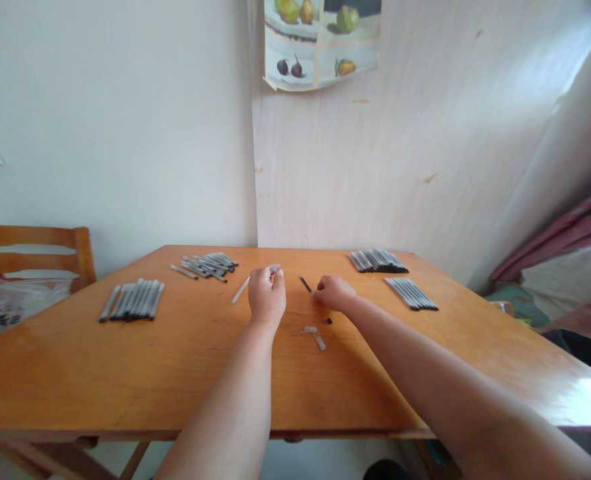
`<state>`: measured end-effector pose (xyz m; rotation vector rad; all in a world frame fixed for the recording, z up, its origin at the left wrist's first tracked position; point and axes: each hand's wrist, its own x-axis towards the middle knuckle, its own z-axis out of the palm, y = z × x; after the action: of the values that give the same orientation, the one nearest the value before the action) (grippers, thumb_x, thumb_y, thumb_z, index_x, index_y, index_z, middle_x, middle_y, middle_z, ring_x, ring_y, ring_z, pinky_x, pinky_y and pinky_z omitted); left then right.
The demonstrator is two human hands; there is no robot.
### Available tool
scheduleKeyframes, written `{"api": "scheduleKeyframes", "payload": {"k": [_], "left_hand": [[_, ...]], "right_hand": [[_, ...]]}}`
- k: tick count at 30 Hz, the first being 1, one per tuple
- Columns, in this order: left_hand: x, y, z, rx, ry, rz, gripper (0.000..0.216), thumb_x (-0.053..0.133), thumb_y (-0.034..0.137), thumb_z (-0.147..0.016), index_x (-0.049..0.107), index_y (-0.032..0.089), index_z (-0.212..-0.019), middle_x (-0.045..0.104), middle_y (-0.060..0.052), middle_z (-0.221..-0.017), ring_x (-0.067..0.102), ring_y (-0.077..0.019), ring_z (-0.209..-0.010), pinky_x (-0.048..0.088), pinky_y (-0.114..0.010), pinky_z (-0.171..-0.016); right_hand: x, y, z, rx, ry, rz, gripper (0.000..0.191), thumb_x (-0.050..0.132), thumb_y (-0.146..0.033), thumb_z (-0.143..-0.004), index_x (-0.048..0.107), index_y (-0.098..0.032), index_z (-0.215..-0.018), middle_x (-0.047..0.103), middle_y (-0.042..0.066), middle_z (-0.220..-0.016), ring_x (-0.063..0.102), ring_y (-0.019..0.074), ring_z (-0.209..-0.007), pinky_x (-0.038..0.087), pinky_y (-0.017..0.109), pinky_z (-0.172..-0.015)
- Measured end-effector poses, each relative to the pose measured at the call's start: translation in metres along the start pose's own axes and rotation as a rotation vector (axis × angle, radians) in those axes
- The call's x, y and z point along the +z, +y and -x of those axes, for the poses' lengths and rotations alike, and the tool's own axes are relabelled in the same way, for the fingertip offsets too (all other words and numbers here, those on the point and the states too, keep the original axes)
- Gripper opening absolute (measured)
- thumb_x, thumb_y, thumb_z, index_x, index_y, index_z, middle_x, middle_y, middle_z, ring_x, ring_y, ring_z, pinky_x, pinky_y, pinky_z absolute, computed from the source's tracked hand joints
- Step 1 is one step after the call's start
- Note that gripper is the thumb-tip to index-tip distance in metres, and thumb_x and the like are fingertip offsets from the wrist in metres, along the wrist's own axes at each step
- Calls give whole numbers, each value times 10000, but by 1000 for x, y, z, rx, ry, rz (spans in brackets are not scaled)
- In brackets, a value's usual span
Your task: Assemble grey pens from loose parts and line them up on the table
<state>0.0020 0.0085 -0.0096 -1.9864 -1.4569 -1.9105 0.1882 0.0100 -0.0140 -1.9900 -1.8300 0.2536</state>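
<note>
My left hand [267, 297] is closed, with a small translucent plastic piece [274, 269] showing at its fingertips. A slim white pen barrel [240, 291] sticks out to the left of that hand; whether it is gripped or lies on the table I cannot tell. My right hand [333, 293] pinches the near end of a thin dark rod [305, 285] that looks like a pen refill. Just below the right hand lies a small black pen part [329, 321]. Closer to me, two clear pen caps [319, 342] rest on the wooden table [200, 373].
Grey-white pens with black ends form a loose pile [208, 265] and a row [134, 300] on the left. Two more groups, a back bundle [378, 260] and a neat row [411, 293], lie right. A chair [35, 237] stands left; the wall [150, 133] is behind.
</note>
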Motion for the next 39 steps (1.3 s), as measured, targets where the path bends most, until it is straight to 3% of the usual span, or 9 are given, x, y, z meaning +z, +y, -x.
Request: {"api": "scheduleKeyframes", "payload": {"k": [8,19,24,31,39], "left_hand": [[-1,1,2,-21,-22,-51,200,523,307,-832,653,179,-914,615,-74,-886,601,-183,-856,468,-325,-814],[-2,3,2,-42,-42,-81,207,503,318,-842,645,185,-913,621,-74,-897,603,-182,-854,453,-316,-808],[-4,5,3,-66,-63,-58,203,486,316,-848,625,177,-899,648,-81,-895,607,-193,-864,452,-310,-779],[-6,11,4,-135,-121,-66,209,456,333,-869,604,195,-924,669,-72,-874,618,-190,-799,441,-294,-707],[-7,11,3,-12,-108,-140,215,448,325,-872,611,187,-890,641,-83,-878,585,-203,-858,431,-315,-773]], "right_hand": [[5,-5,-10,39,-151,21,268,644,-399,-714,699,-146,-782,694,117,-780,654,211,-703,471,262,-590],[-1,-19,-1,55,-56,169,238,572,-275,-770,699,-165,-939,669,170,-1059,632,280,-983,493,361,-759],[-5,-16,5,10,-24,158,226,549,-313,-789,697,-183,-901,685,144,-1008,638,253,-939,474,320,-729],[-16,8,7,-59,162,-39,195,515,-256,-772,664,-160,-853,685,94,-824,607,176,-744,399,246,-620],[-27,45,16,-28,386,-524,301,492,-264,-742,677,-167,-959,663,40,-778,549,144,-651,396,246,-583]]}}
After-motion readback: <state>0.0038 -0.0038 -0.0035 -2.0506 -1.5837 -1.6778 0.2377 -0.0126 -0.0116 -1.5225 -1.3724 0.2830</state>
